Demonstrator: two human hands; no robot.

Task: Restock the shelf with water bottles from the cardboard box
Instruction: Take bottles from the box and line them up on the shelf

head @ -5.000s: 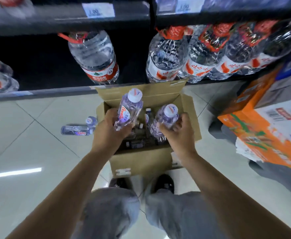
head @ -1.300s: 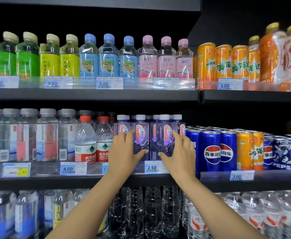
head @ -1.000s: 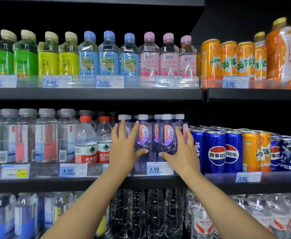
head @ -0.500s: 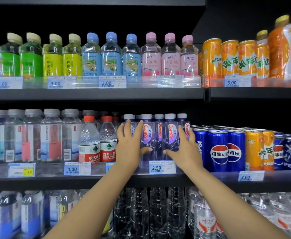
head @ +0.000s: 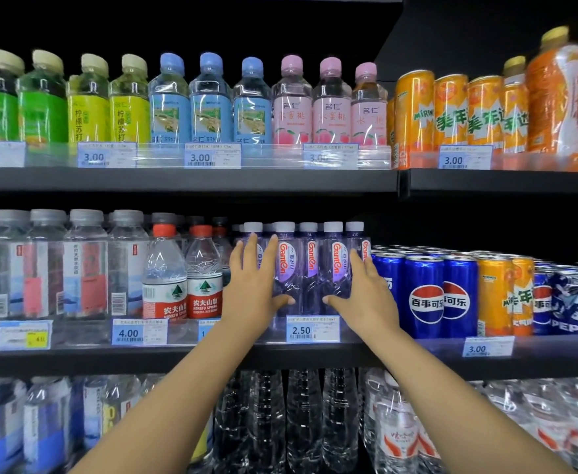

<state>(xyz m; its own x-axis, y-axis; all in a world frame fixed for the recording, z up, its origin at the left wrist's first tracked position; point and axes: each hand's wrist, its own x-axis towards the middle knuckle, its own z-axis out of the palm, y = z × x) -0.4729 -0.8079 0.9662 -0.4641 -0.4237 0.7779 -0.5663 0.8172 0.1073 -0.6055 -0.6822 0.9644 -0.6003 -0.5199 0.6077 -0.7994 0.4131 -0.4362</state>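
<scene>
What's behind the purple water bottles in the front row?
More white caps peek out behind the purple water bottles, so further bottles stand back there. How many is hidden, since the front row and the left hand and right hand cover them.

I see both bottles are out of the box and up on the shelf [head: 315,357] now; my left hand [head: 253,285] and right hand [head: 366,292] spread flat against the purple bottles [head: 310,268]
</scene>
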